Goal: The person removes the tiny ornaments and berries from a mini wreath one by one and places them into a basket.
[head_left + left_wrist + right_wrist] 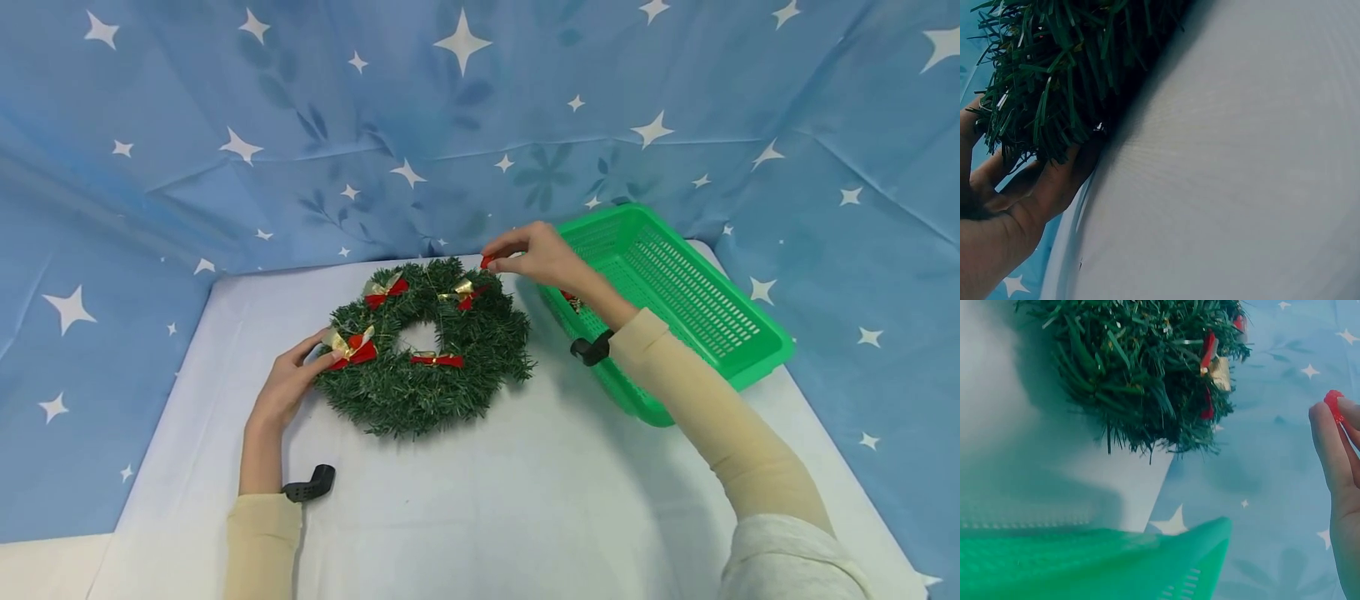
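A green wreath [420,400] of artificial pine lies on the white table, with several red-and-gold bows [386,291] spread around its ring. My left hand [283,385] grips its left edge, thumb on top by a bow [356,350]. From the left wrist view, fingers [1054,184] reach beneath the branches [1054,81]. Over the wreath's far right part, my right hand [546,257] pinches a small, bumpy red ornament [1334,405] between thumb and fingertips. It is held above a bow [465,295] at the upper right of the ring; its exact kind I cannot tell.
At the right stands a green plastic basket [690,279] with slotted walls, under my right forearm. A small red and brown-gold piece [574,302] shows inside by its left wall. Blue cloth [465,108] with white stars hangs behind the white table [450,517].
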Demonstrator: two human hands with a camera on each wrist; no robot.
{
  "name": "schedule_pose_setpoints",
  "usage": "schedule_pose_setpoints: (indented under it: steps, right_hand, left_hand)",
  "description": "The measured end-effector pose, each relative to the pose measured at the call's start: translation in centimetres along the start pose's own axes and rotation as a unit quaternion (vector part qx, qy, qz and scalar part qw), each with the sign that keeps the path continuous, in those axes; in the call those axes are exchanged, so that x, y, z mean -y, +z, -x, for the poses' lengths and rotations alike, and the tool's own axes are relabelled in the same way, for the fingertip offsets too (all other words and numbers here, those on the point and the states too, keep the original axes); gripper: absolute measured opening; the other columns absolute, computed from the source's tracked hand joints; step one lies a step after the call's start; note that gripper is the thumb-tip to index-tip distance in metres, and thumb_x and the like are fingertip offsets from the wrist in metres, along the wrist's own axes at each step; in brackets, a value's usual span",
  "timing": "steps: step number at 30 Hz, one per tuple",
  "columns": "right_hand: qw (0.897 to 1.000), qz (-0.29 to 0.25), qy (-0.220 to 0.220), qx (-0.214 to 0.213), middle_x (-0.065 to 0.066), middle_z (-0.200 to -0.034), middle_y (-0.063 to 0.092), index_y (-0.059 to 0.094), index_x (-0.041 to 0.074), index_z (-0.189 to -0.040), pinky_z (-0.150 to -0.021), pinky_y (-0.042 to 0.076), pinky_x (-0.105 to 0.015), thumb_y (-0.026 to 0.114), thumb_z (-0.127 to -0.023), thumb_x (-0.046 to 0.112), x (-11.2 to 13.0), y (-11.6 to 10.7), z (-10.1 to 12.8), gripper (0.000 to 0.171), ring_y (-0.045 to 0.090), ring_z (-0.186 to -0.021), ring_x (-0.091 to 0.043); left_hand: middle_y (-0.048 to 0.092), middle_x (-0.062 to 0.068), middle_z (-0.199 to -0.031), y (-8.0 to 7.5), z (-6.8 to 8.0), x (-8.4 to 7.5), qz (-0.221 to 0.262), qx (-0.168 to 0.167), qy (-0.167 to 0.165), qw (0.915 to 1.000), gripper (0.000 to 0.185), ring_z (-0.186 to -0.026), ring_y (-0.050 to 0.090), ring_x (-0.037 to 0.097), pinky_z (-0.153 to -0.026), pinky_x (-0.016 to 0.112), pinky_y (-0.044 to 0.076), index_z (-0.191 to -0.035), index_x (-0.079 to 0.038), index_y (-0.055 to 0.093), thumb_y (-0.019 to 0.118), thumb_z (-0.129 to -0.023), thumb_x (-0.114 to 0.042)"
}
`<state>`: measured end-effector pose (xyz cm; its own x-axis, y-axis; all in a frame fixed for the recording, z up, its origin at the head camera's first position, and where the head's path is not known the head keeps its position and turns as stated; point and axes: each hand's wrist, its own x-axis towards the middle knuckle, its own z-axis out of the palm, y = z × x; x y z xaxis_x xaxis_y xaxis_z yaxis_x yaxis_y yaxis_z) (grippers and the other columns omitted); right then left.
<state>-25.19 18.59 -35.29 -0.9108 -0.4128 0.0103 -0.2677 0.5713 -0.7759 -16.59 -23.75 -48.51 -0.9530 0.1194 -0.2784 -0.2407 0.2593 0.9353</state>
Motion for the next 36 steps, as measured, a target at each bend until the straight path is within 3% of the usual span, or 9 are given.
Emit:
schedule_pose_setpoints:
  steps: [3, 6, 10, 14, 17, 25, 29, 32, 36]
  right_hand:
    - [1.0, -0.006, 0.0, -0.01, -0.003, -0.116, 0.077, 0.079, 0.018, -0.118, -0.1, 0.052, -0.045, 0.076, -0.096, 0.021, -0.2, -0.5, 0.4, 0.022, 0.071, -0.108, -0.019]
    - [1.0, -0.022, 0.004, -0.017, -0.003, -0.114, 0.077, 0.079, 0.017, -0.118, -0.1, 0.052, -0.045, 0.077, -0.095, 0.02, -0.5, -1.0, 0.8, 0.022, 0.073, -0.105, -0.018]
    - [0.999, -0.037, 0.011, -0.026, -0.004, -0.117, 0.076, 0.078, 0.016, -0.119, -0.102, 0.052, -0.044, 0.077, -0.095, 0.019, -0.8, -1.6, 1.2, 0.024, 0.073, -0.105, -0.017]
    - [0.999, -0.042, 0.01, -0.032, -0.004, -0.118, 0.076, 0.078, 0.015, -0.12, -0.097, 0.052, -0.04, 0.077, -0.095, 0.017, -0.9, -2.0, 1.6, 0.025, 0.072, -0.106, -0.017]
    - [0.999, -0.037, 0.009, -0.037, -0.004, -0.117, 0.076, 0.078, 0.015, -0.119, -0.089, 0.052, -0.039, 0.076, -0.096, 0.019, -1.2, -2.4, 1.9, 0.024, 0.072, -0.107, -0.016]
    - [0.998, -0.026, 0.039, -0.045, -0.005, -0.119, 0.076, 0.076, 0.015, -0.124, -0.091, 0.053, -0.035, 0.075, -0.097, 0.026, -1.9, -3.8, 2.9, 0.029, 0.072, -0.108, -0.017]
    - [0.997, -0.017, 0.056, -0.057, -0.005, -0.116, 0.077, 0.076, 0.015, -0.124, -0.087, 0.053, -0.03, 0.076, -0.096, 0.029, -2.2, -4.7, 3.4, 0.031, 0.072, -0.104, -0.015]
    - [0.996, -0.01, 0.062, -0.063, -0.006, -0.114, 0.077, 0.076, 0.013, -0.124, -0.087, 0.053, -0.032, 0.077, -0.096, 0.03, -2.7, -5.0, 3.7, 0.033, 0.072, -0.1, -0.012]
    - [0.996, -0.01, 0.065, -0.064, -0.007, -0.113, 0.078, 0.076, 0.012, -0.124, -0.095, 0.054, -0.042, 0.076, -0.096, 0.03, -3.5, -5.1, 3.9, 0.033, 0.072, -0.098, -0.011]
  left_hand:
    - [0.009, 0.007, -0.174, 0.0, 0.1, -0.1, -0.006, -0.002, 0.0, 1.0, 0.079, -0.152, 0.022, 0.027, -0.085, 0.036, 0.036, -0.164, -0.021, 0.03, 0.068, -0.099, -0.046]
    - [0.009, 0.007, -0.174, 0.0, 0.1, -0.2, -0.002, 0.0, 0.0, 1.0, 0.08, -0.156, 0.017, 0.029, -0.102, 0.038, 0.04, -0.164, -0.02, 0.031, 0.069, -0.099, -0.046]
    - [0.007, 0.007, -0.174, -0.1, 0.1, -0.1, 0.008, 0.003, 0.002, 1.0, 0.081, -0.159, 0.007, 0.034, -0.124, 0.056, 0.022, -0.164, -0.018, 0.03, 0.07, -0.098, -0.044]
    - [0.009, 0.006, -0.174, -0.2, 0.1, -0.1, 0.0, 0.002, 0.002, 1.0, 0.081, -0.158, 0.015, 0.032, -0.108, 0.041, 0.038, -0.164, -0.021, 0.031, 0.07, -0.098, -0.046]
    - [0.011, 0.005, -0.174, -0.2, 0.2, -0.1, -0.013, 0.003, 0.004, 0.9999, 0.08, -0.156, 0.019, 0.032, -0.092, 0.033, 0.036, -0.164, -0.024, 0.031, 0.069, -0.098, -0.048]
    - [0.008, 0.006, -0.174, -0.2, 0.1, -0.5, -0.006, 0.005, 0.011, 0.9999, 0.081, -0.16, 0.007, 0.034, -0.118, 0.053, 0.028, -0.164, -0.021, 0.03, 0.07, -0.098, -0.046]
    - [0.011, 0.006, -0.174, -0.1, -0.2, -0.8, -0.017, 0.002, 0.018, 0.9997, 0.079, -0.153, 0.022, 0.024, -0.094, 0.04, 0.039, -0.164, -0.023, 0.032, 0.069, -0.098, -0.047]
    - [0.014, 0.006, -0.173, -0.1, -0.2, -0.7, -0.021, -0.002, 0.015, 0.9997, 0.078, -0.118, 0.041, 0.019, -0.074, 0.036, 0.034, -0.164, -0.024, 0.032, 0.069, -0.098, -0.047]
    - [0.012, 0.005, -0.174, -0.2, 0.1, -0.3, -0.013, -0.001, 0.01, 0.9999, 0.08, -0.132, 0.044, 0.028, -0.087, 0.037, 0.038, -0.164, -0.023, 0.031, 0.07, -0.098, -0.047]
